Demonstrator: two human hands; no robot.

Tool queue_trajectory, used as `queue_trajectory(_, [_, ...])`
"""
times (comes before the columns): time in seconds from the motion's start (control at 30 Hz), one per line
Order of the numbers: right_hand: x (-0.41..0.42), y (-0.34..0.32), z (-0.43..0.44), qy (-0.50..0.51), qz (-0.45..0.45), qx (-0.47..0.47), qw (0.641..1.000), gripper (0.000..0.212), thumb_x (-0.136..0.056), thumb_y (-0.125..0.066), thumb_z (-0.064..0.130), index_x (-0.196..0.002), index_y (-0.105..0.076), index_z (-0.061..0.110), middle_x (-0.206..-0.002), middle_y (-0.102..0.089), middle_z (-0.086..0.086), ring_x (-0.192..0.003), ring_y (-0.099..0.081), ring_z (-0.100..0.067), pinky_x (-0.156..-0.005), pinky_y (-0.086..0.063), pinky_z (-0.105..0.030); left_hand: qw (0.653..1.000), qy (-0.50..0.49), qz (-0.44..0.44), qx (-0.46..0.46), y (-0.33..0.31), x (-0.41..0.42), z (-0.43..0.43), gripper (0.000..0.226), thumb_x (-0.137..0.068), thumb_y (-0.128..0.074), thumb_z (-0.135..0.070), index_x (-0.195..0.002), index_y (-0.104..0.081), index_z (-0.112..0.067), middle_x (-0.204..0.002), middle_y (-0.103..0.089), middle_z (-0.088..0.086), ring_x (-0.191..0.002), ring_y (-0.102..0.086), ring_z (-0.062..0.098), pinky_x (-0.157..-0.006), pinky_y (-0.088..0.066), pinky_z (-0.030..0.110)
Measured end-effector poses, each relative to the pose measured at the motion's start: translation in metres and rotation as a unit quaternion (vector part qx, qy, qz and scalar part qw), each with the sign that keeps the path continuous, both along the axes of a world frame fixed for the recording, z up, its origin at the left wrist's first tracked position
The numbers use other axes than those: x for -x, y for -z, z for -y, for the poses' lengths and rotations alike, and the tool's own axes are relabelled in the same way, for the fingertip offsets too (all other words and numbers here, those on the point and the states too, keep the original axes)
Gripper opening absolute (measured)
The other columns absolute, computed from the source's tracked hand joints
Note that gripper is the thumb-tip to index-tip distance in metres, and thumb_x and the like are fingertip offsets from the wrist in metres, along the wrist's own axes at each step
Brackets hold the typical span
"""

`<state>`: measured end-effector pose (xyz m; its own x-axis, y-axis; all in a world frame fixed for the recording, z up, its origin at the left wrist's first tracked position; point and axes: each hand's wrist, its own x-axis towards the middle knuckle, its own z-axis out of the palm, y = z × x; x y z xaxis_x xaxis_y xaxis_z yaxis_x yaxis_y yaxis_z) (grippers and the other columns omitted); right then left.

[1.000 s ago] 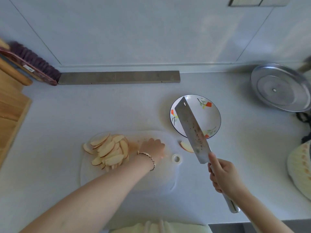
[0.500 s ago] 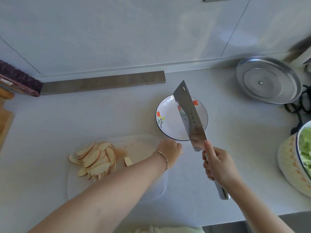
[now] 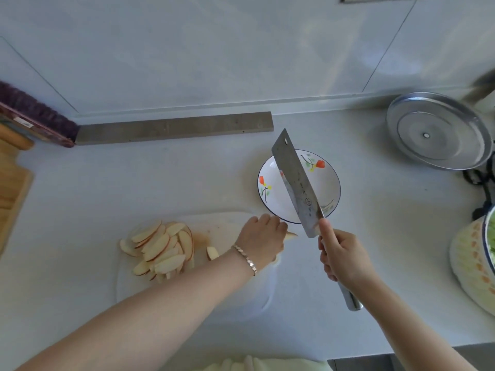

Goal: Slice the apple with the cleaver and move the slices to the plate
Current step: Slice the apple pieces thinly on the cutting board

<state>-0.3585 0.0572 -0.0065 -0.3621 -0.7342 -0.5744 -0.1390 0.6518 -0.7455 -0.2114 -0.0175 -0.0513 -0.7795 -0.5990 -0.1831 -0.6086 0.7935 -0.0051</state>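
Partly the plate [image 3: 273,195] was hidden behind the cleaver [image 3: 297,183], whose blade slanted above it, and a bowl [image 3: 471,263] was cut off at the right edge. Only the tip of one apple slice [image 3: 292,235] showed from under the left hand [image 3: 261,239], near the plate; its fingers bent down over it, tips unseen, so gripping or merely touching could not be told. The right hand [image 3: 342,257] had its fingers wrapped firmly round the cleaver's handle. A heap of slices [image 3: 160,247] lay on the cutting board [image 3: 214,290] on the desk [image 3: 134,183].
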Motion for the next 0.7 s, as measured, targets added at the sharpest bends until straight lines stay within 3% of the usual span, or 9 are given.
queue_trajectory(0.1, [-0.009, 0.0, 0.004, -0.019, 0.004, -0.006, 1.0, 0.051, -0.093, -0.042, 0.051, -0.058, -0.037, 0.013, -0.042, -0.035, 0.005, -0.036, -0.029, -0.013, -0.04, -0.027, -0.021, 0.987, -0.138, -0.072, 0.049, -0.017, -0.048, -0.003, 0.008, -0.063, -0.057, -0.021, -0.064, -0.06, -0.013, -0.06, -0.057, 0.002, -0.054, -0.059, 0.022, -0.042, -0.037, 0.022])
queue_trajectory(0.2, [-0.025, 0.002, 0.007, -0.053, -0.004, -0.012, 0.999, 0.05, -0.092, -0.042, 0.051, -0.06, -0.04, 0.013, -0.044, -0.037, 0.004, -0.035, -0.031, -0.012, -0.041, -0.028, -0.021, 0.932, -0.363, -0.003, -0.008, -0.032, -0.109, -0.002, 0.022, -0.09, -0.048, -0.02, -0.107, -0.055, -0.007, -0.106, -0.058, 0.012, -0.102, -0.055, 0.03, -0.073, -0.045, 0.036])
queue_trajectory(0.27, [-0.038, 0.004, 0.009, -0.08, -0.007, -0.011, 0.997, 0.051, -0.092, -0.042, 0.052, -0.061, -0.039, 0.012, -0.047, -0.037, 0.001, -0.037, -0.031, -0.013, -0.042, -0.028, -0.022, 0.908, -0.417, 0.045, -0.005, -0.03, -0.143, -0.004, 0.032, -0.094, -0.041, -0.023, -0.123, -0.048, -0.011, -0.12, -0.051, 0.011, -0.115, -0.046, 0.031, -0.085, -0.043, 0.037])
queue_trajectory(0.33, [-0.048, 0.005, 0.011, -0.112, -0.022, 0.002, 0.994, 0.051, -0.092, -0.042, 0.053, -0.064, -0.039, 0.011, -0.053, -0.036, -0.004, -0.044, -0.031, -0.017, -0.047, -0.027, -0.025, 0.9, -0.429, 0.074, -0.019, -0.026, -0.162, -0.008, 0.042, -0.092, -0.044, -0.027, -0.134, -0.042, -0.021, -0.123, -0.049, 0.01, -0.115, -0.044, 0.03, -0.089, -0.041, 0.036])
queue_trajectory(0.4, [-0.055, 0.006, 0.011, -0.135, -0.04, 0.015, 0.99, 0.052, -0.09, -0.041, 0.056, -0.066, -0.041, 0.01, -0.053, -0.038, -0.002, -0.05, -0.032, -0.019, -0.053, -0.028, -0.029, 0.905, -0.423, 0.036, -0.001, -0.02, -0.166, -0.011, 0.05, -0.077, -0.068, -0.024, -0.125, -0.054, -0.018, -0.112, -0.057, 0.014, -0.102, -0.054, 0.036, -0.084, -0.047, 0.041])
queue_trajectory(0.47, [-0.059, 0.005, 0.008, -0.144, -0.052, 0.015, 0.988, 0.053, -0.089, -0.041, 0.057, -0.064, -0.042, 0.011, -0.043, -0.043, 0.008, -0.051, -0.034, -0.019, -0.055, -0.03, -0.029, 0.929, -0.366, -0.046, 0.021, -0.014, -0.162, -0.018, 0.051, -0.054, -0.083, -0.012, -0.102, -0.067, -0.007, -0.093, -0.064, 0.016, -0.083, -0.063, 0.038, -0.069, -0.054, 0.043])
queue_trajectory(0.53, [-0.061, 0.005, 0.004, -0.143, -0.06, 0.013, 0.988, 0.053, -0.088, -0.042, 0.058, -0.063, -0.043, 0.011, -0.039, -0.044, 0.01, -0.049, -0.036, -0.018, -0.054, -0.032, -0.029, 0.928, -0.353, -0.1, -0.066, -0.015, -0.144, -0.028, 0.035, -0.069, -0.075, -0.013, -0.102, -0.065, -0.007, -0.098, -0.064, 0.012, -0.092, -0.063, 0.035, -0.076, -0.053, 0.038])
queue_trajectory(0.6, [-0.062, 0.004, -0.001, -0.145, -0.066, 0.009, 0.987, 0.053, -0.088, -0.042, 0.058, -0.062, -0.043, 0.012, -0.045, -0.043, 0.007, -0.048, -0.036, -0.018, -0.054, -0.033, -0.029, 0.889, -0.412, -0.095, -0.176, -0.009, -0.125, -0.035, 0.023, -0.089, -0.055, -0.023, -0.11, -0.058, -0.013, -0.109, -0.061, 0.007, -0.103, -0.059, 0.026, -0.081, -0.047, 0.033])
queue_trajectory(0.7, [-0.061, 0.004, -0.012, -0.14, -0.062, -0.005, 0.988, 0.052, -0.089, -0.043, 0.056, -0.063, -0.042, 0.012, -0.049, -0.041, 0.001, -0.044, -0.034, -0.016, -0.049, -0.031, -0.026, 0.86, -0.437, -0.085, -0.249, 0.009, -0.111, -0.032, 0.01, -0.093, -0.049, -0.02, -0.098, -0.056, -0.016, -0.11, -0.06, 0.004, -0.101, -0.06, 0.022, -0.075, -0.041, 0.026])
